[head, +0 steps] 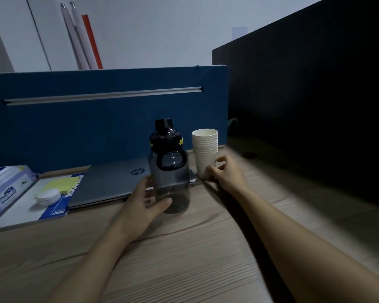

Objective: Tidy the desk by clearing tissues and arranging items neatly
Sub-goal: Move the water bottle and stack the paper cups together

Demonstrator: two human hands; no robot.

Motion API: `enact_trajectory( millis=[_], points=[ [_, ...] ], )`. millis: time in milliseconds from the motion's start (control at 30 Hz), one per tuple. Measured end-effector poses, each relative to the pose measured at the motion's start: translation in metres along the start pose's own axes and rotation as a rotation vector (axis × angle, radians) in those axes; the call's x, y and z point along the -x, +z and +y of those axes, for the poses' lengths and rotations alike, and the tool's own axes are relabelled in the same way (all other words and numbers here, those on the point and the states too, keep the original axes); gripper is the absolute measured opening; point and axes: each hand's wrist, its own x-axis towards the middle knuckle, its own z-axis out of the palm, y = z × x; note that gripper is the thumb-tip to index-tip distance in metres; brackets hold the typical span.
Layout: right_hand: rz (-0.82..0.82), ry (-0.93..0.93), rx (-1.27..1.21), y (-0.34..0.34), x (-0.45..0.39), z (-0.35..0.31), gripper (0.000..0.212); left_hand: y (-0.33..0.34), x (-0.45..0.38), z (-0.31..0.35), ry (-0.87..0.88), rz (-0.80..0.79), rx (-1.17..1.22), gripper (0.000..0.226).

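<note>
Arranging step in hand: left hand (pixel 144 202) wrapped around base of smoky water bottle (pixel 170 171), upright on desk (pixel 184 259) just near of closed laptop (pixel 118 182); right hand (pixel 222 171) pinching bottom of paper cup stack (pixel 205 149), just right of bottle. No loose tissues visible. Next, probably: slide both far toward blue partition (pixel 96 127), keeping stack upright.

The left hand (pixel 146 201) wraps the lower part of the bottle (pixel 170 171), which stands upright on the desk (pixel 184 259). Right of this grip stands the cup stack (pixel 205 153), the right hand (pixel 224 171) at its base. Left and behind lies the laptop (pixel 114 182); further left, a notebook (pixel 59 200) and a wipes pack (pixel 6 186). Behind all stands the partition (pixel 96 119).
</note>
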Motion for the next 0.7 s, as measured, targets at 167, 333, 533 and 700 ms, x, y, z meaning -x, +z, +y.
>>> enact_trajectory(
  millis=[167, 333, 533, 700],
  points=[
    [0.005, 0.012, -0.015, 0.014, -0.026, -0.003, 0.040, 0.001, 0.000, -0.002, -0.006, 0.008, -0.023, 0.067],
    [-0.056, 0.003, -0.043, 0.026, -0.045, -0.005, 0.049, 0.002, -0.001, -0.004, -0.010, 0.020, -0.041, 0.070],
    [-0.159, -0.060, 0.096, 0.033, -0.056, -0.007, 0.055, 0.001, 0.000, -0.003, -0.023, 0.001, -0.081, 0.059],
    [-0.231, -0.090, 0.097, 0.032, -0.058, -0.005, 0.051, 0.002, 0.000, -0.003, -0.029, 0.000, -0.076, 0.058]
  ],
)
